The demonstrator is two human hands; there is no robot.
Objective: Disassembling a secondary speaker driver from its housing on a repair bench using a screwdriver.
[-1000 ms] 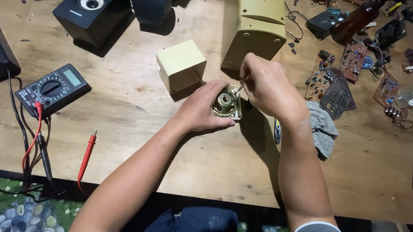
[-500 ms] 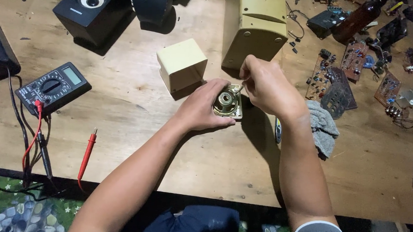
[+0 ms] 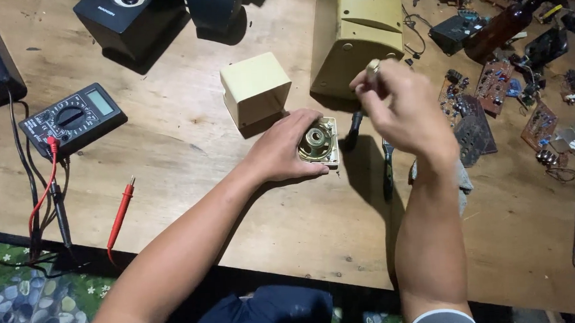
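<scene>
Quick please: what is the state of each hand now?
Left hand: closed on the small motor part.
Right hand: raised, pinching a small metal piece.

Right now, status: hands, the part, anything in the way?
Left hand pins small square motor part to table. Right hand raised above, pinching small metal piece. Cream box close behind; nothing blocking.

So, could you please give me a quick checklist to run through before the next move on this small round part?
1. Left hand steadies the small round part on the wooden table: ok.
2. Right hand is raised above the part, pinching a small metal piece: ok.
3. What that piece is: cannot tell.
4. Dark tool lies beside the part, within reach: ok.
5. Cream box stands just behind the part, close to the left hand: not ok.
</scene>
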